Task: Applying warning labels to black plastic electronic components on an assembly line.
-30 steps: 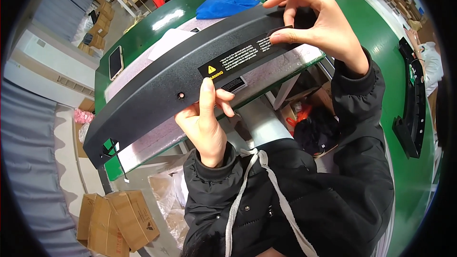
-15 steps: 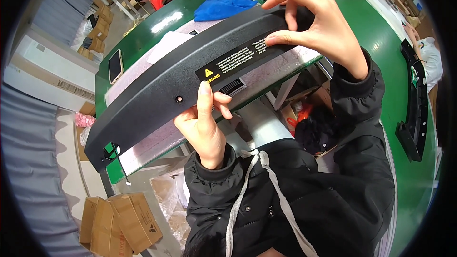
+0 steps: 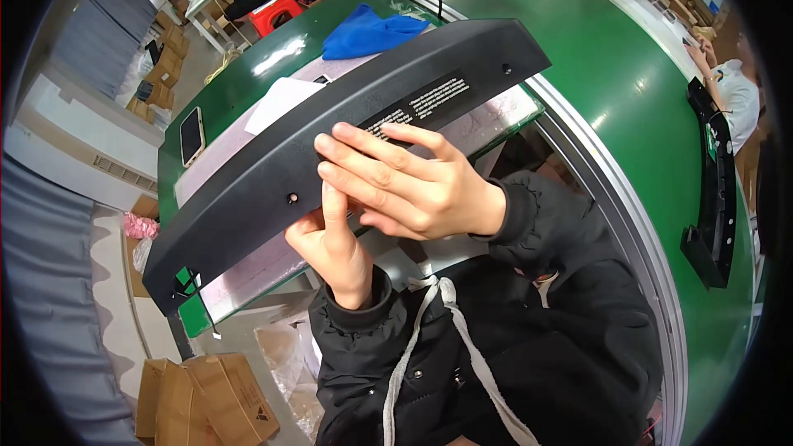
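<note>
A long curved black plastic panel (image 3: 231,177) is tilted up in front of me over a pad on the green table. My left hand (image 3: 334,260) grips its lower edge, thumb on the face and fingers behind. My right hand (image 3: 421,190) lies with fingers stretched out over a black warning label (image 3: 439,97) on the panel, covering its left part. Those fingertips rest just above my left thumb. A small green board (image 3: 196,314) hangs by a dark cable at the panel's left end.
Beyond the panel are a blue cloth (image 3: 372,33), a white sheet (image 3: 282,103) and a phone (image 3: 192,136). Another black curved part (image 3: 712,190) lies far right, near a co-worker's white sleeve (image 3: 735,99). A cardboard box (image 3: 206,400) sits on the floor at lower left.
My right hand has left the panel's right end and come down left onto the label's left part. The left hand keeps its hold, and the panel has shifted slightly down and left in view.
</note>
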